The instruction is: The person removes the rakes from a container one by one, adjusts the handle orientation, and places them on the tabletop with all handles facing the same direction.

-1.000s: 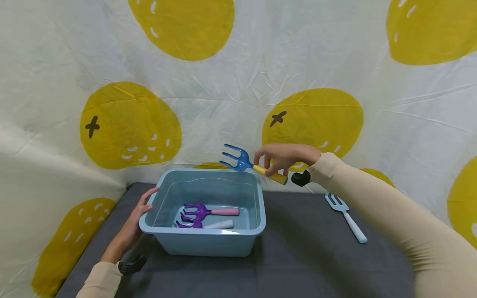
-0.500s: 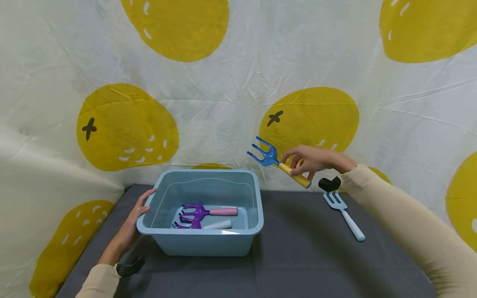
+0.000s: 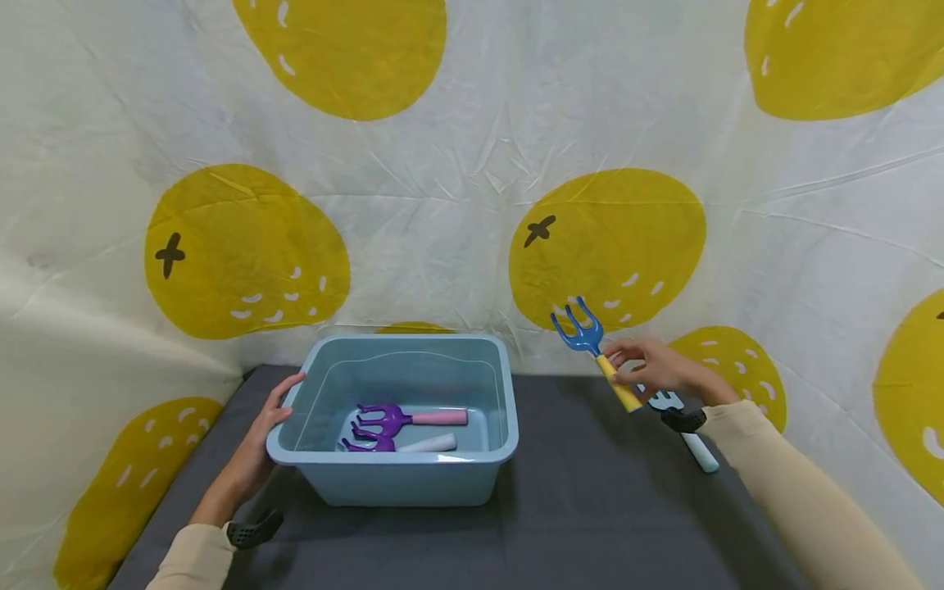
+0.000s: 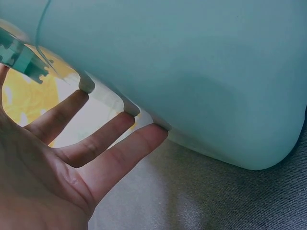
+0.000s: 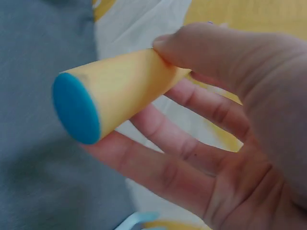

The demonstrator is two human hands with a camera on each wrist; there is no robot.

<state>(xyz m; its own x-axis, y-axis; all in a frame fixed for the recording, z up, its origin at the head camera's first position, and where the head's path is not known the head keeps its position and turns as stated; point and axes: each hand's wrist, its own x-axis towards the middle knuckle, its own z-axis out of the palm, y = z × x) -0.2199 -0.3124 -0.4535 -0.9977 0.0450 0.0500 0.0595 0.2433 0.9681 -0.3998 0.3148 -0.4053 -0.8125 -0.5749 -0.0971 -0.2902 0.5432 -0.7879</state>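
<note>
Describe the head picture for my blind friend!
A person's right hand holds a yellow-handled blue fork. The left hand touches a pale-blue plastic tub holding a pink-handled purple fork and a white-handled purple fork. A pale-blue fork lies partly hidden on dark cloth.

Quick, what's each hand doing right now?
Left hand: open, straight fingers touching the blue tub.
Right hand: holding the blue fork by its yellow handle.
</note>
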